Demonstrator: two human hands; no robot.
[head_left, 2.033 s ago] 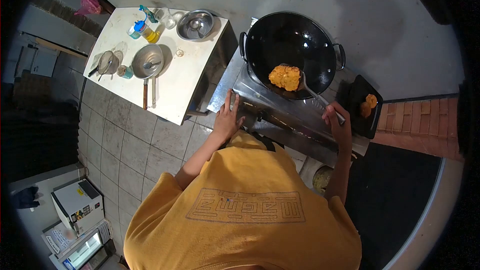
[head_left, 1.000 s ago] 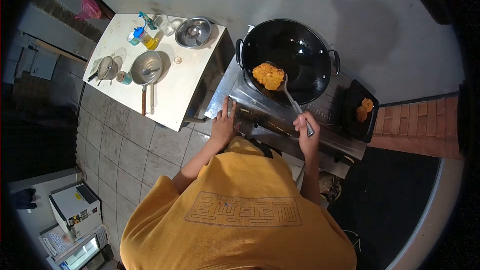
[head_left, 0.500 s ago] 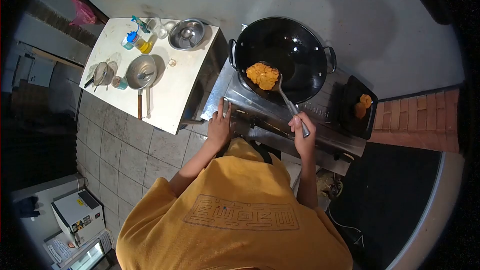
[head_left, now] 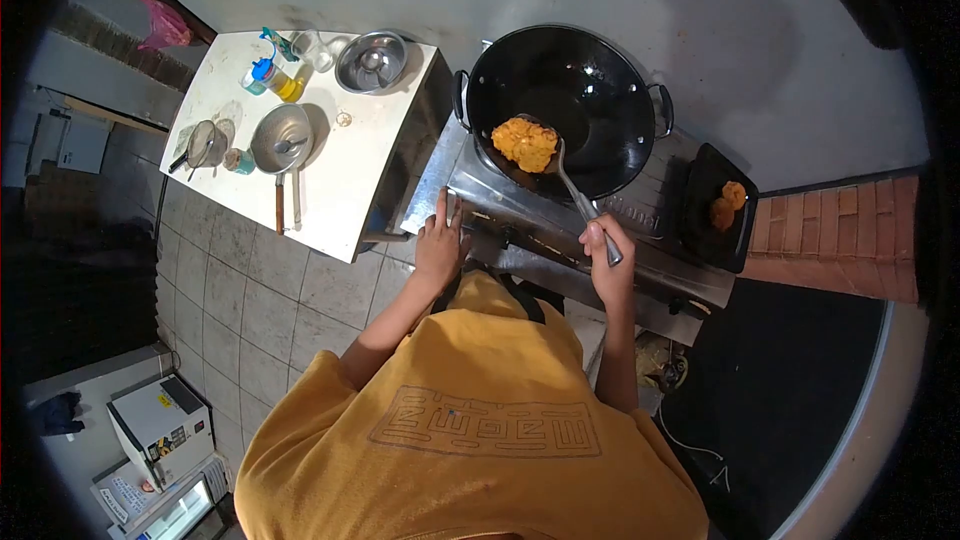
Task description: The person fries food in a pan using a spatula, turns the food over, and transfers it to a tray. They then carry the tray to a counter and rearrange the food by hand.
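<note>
My right hand (head_left: 608, 243) is wrapped round the handle of a metal spatula (head_left: 575, 188) that reaches into the black wok (head_left: 610, 90). On the spatula's head, over the near left part of the wok, rests an orange-brown fried patty (head_left: 525, 144) with a rough surface. The patty hides most of the head. My left hand (head_left: 440, 243) lies at the front left edge of the steel gas stove (head_left: 480, 183), fingers stretched out and apart. It holds nothing.
Right of the wok, a black tray (head_left: 712, 240) holds fried pieces (head_left: 733, 194). On the white table (head_left: 335, 175) at left stand a saucepan (head_left: 283, 132), a steel bowl (head_left: 371, 62), a blue-capped oil bottle (head_left: 278, 80) and a strainer (head_left: 201, 143). A brick ledge (head_left: 830, 240) borders the right.
The view has shifted slightly, so the wok and stove appear a little higher. The spatula, the patty and both hands keep nearly the same positions.
</note>
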